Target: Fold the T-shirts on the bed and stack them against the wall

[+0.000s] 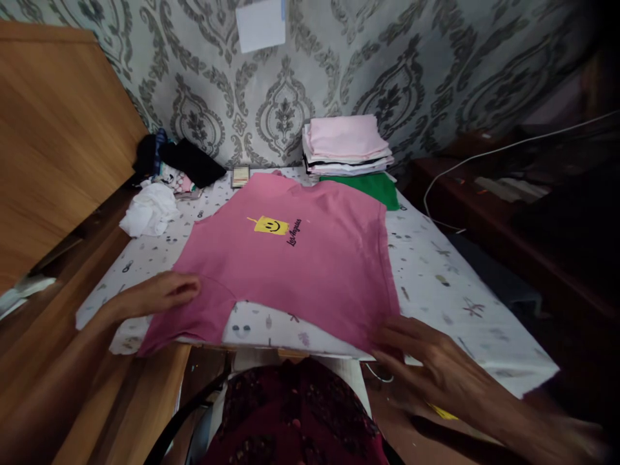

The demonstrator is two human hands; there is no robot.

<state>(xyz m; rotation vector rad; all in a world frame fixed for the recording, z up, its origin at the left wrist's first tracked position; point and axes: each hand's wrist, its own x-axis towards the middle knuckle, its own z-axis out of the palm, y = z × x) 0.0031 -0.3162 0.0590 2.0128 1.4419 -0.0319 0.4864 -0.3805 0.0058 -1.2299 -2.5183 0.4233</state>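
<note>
A pink T-shirt (300, 258) with a yellow smiley print lies spread flat on a white patterned cloth (436, 271) that covers the table. My left hand (162, 294) rests flat on the shirt's left sleeve, fingers stretched out. My right hand (426, 358) lies at the shirt's near right corner with its fingers spread, touching the hem. Neither hand holds anything.
A stack of folded clothes (346, 145) stands at the back on a green garment (375, 187). Dark clothes (179, 161) and a crumpled white cloth (148, 210) lie at the back left. A wooden panel (53, 135) stands at the left. A white cable (508, 152) runs at the right.
</note>
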